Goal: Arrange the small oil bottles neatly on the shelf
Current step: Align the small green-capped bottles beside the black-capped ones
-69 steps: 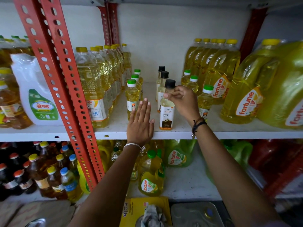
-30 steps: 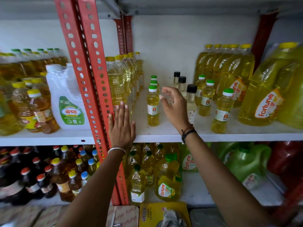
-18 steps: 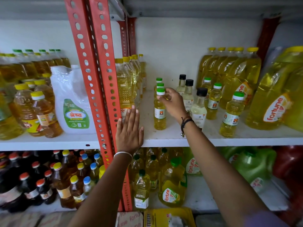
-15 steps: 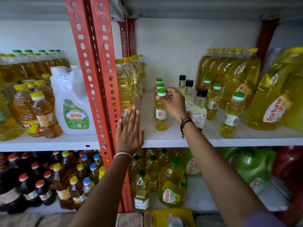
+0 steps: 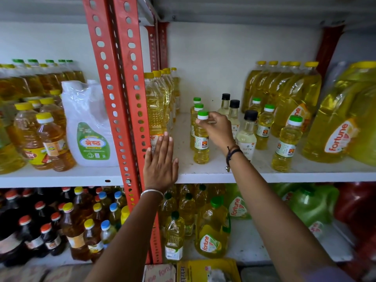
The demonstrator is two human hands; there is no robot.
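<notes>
On the white shelf point(image 5: 264, 176) stand three rows of small oil bottles. My right hand point(image 5: 218, 131) pinches the neck of the front green-capped small bottle point(image 5: 201, 147), which stands upright ahead of two more green-capped ones point(image 5: 195, 110). To their right is a row of black-capped bottles point(image 5: 247, 135), then another green-capped row point(image 5: 285, 143). My left hand point(image 5: 161, 163) lies flat, fingers spread, on the shelf's front edge beside the red upright.
Tall yellow-capped oil bottles point(image 5: 155, 104) line the left of the bay. Big Fortune jugs point(image 5: 335, 129) crowd the right. A red perforated upright point(image 5: 122, 98) divides the shelves. A white pouch-jug point(image 5: 89, 127) and more bottles stand to the left; the lower shelf holds more oil.
My right hand left the black-capped bottle, moved left and closed on the front green-capped bottle. The view shifted left. My left hand stays flat on the shelf edge.
</notes>
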